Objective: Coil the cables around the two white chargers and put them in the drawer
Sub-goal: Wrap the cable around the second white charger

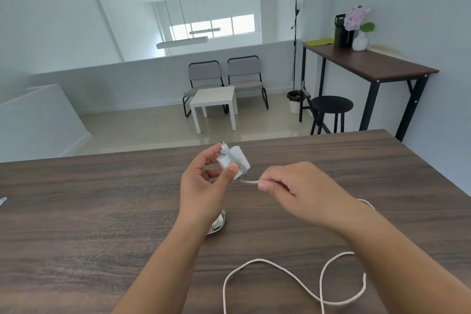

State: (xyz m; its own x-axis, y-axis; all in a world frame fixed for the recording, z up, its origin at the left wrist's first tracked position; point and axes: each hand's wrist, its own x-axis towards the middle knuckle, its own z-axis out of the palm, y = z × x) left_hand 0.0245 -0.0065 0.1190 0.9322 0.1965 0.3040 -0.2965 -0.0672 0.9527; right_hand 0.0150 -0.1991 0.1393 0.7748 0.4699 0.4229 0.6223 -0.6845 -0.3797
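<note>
A person winds a white cable around a charger above a dark wood-grain table.

The left hand point(204, 181) holds a white charger point(233, 160) just above the table point(89, 211), thumb and fingers closed on its sides; a few turns of cable cross the block. The right hand point(295, 191) pinches the white cable point(300, 280) close to the charger, drawing it taut, while most of its length lies in loose loops at the near edge. A second pale object point(218, 223), partly hidden under the left wrist, may be the other charger. No drawer is in view. Coiling looks barely begun; the next turn seems to call for carrying the cable around the block under steady tension so the wraps stay tight.
</note>
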